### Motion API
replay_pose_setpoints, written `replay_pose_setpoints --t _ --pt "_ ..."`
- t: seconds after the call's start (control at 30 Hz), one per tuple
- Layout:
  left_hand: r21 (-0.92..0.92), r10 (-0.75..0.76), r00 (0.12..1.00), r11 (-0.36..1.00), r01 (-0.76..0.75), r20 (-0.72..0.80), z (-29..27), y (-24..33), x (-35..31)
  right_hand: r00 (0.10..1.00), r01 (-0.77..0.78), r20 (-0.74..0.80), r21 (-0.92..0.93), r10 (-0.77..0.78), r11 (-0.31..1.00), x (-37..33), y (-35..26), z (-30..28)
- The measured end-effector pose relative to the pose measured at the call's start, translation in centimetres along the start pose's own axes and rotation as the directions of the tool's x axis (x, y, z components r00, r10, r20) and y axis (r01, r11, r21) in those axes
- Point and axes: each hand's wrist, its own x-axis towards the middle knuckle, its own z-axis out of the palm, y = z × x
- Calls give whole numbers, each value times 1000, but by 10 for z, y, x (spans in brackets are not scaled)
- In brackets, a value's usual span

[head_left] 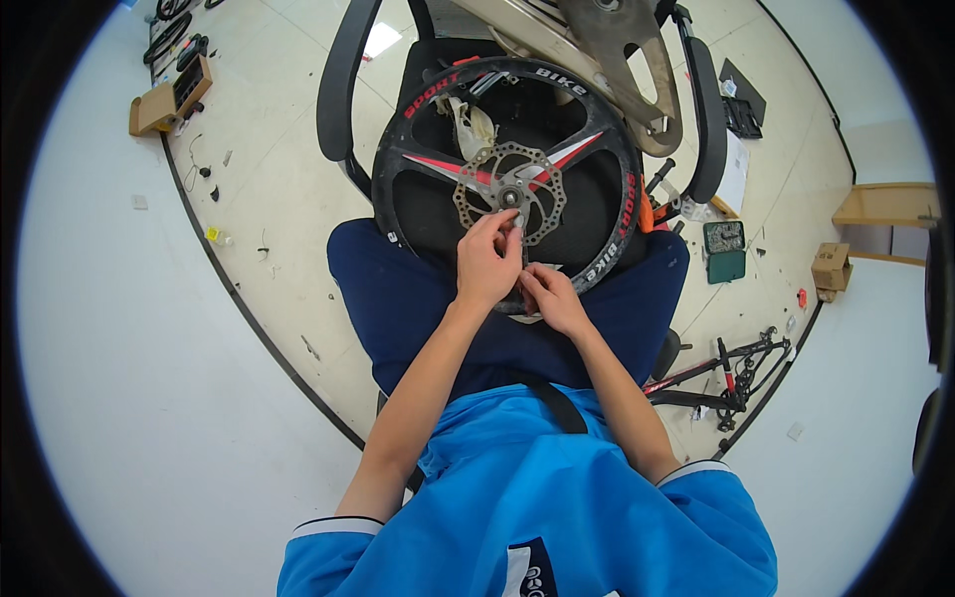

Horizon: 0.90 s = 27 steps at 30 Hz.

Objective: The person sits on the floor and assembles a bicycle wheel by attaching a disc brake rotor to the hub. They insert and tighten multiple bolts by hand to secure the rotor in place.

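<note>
A black bicycle wheel [631, 164] with red and white markings lies flat across my thighs and a dark chair seat. A perforated silver disc brake rotor [550, 219] sits at its middle, around the hub [510, 198]. My left hand [487, 263] is over the near side of the rotor, its fingertips pinched together just beside the hub. What they hold, if anything, is too small to make out. Just right of it and nearer to me, my right hand [551, 298] is closed by the wheel's near edge, its fingertips curled around something mostly hidden.
A pale cloth or bag [472, 127] lies among the spokes. Beyond stands a beige bicycle frame [537, 40], between chair armrests [343, 85]. On the floor at right are a green case [725, 266], a cardboard box [832, 267] and a black-red bicycle frame [729, 383]. An open carton [171, 99] sits far left.
</note>
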Motion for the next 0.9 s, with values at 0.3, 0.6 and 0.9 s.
replay_pose_setpoints --t 0.3,0.6,0.9 --pt "-6 -32 998 999 31 -58 0 -2 6 999 28 44 -75 -24 997 -3 -9 6" --pt "13 26 992 1000 -24 -126 9 0 8 999 34 6 91 -35 995 -3 -12 12" --pt "157 117 986 983 -97 -121 14 3 14 998 -55 40 356 44 933 3 -26 14"
